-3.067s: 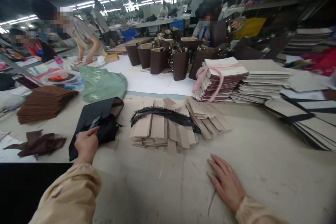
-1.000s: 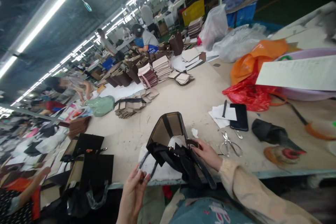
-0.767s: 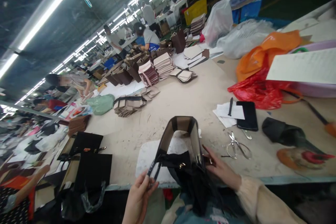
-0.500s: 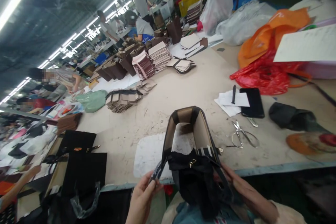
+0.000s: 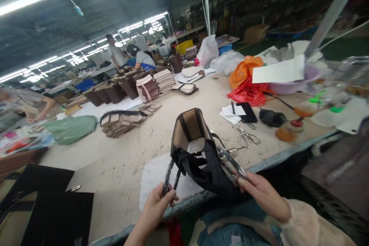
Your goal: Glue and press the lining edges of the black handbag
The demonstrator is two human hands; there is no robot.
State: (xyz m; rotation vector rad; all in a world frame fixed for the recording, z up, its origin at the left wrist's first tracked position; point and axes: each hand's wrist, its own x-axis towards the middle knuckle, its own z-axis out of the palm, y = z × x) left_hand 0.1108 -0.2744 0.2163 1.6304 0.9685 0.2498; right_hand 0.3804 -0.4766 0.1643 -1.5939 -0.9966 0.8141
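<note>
Across table (image 5: pixel 115 177), with scissors (image 5: pixel 245 134) at three o'clock from black bag (image 5: pixel 188 123) — holding one handle (image 5: pixel 168 173) in left hand (image 5: pixel 155 203), second handle (image 5: pixel 232 159) in right hand (image 5: pixel 263 192) — best tensioned evenly.

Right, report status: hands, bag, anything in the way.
Left hand on one handle, right hand on the other. Bag open at the top, black cloth hanging at its near side. Scissors close by on the table.

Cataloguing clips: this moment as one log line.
left hand: gripping one handle; right hand: gripping other handle; bag: open, at table edge; scissors: on table
</note>
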